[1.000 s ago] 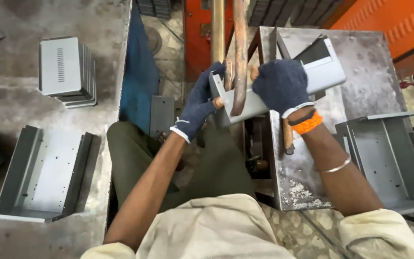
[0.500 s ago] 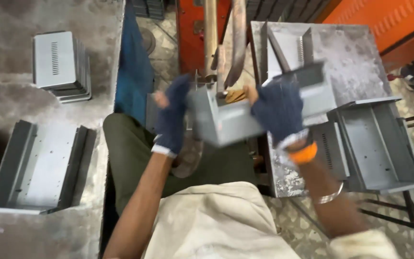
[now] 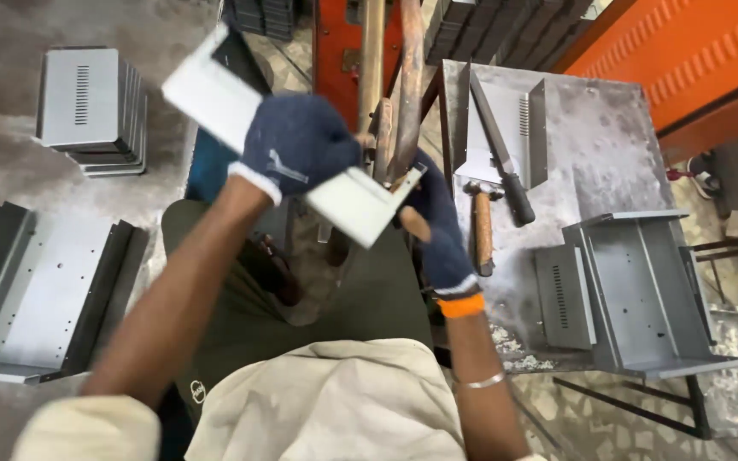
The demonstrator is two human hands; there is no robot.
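Both my hands wear dark blue knit gloves. My left hand (image 3: 296, 145) grips the middle of a grey bent sheet-metal panel (image 3: 215, 94) that is tilted diagonally from upper left to lower right in front of me. My right hand (image 3: 433, 213) holds the panel's lower right end, next to the rusty upright bars (image 3: 390, 77) of a red press machine. The panel hides part of the machine's base.
A metal table (image 3: 608, 145) at right carries a hammer (image 3: 482, 230), a long dark tool (image 3: 501, 162), a vented panel (image 3: 514, 128) and a grey open box (image 3: 642, 290). At left lie a stack of vented panels (image 3: 91, 107) and a grey tray (image 3: 40, 290).
The panel has swung from lying across in front of the machine to a diagonal tilt toward the upper left. My left hand has risen and shifted along it; my right hand dropped to its lower end.
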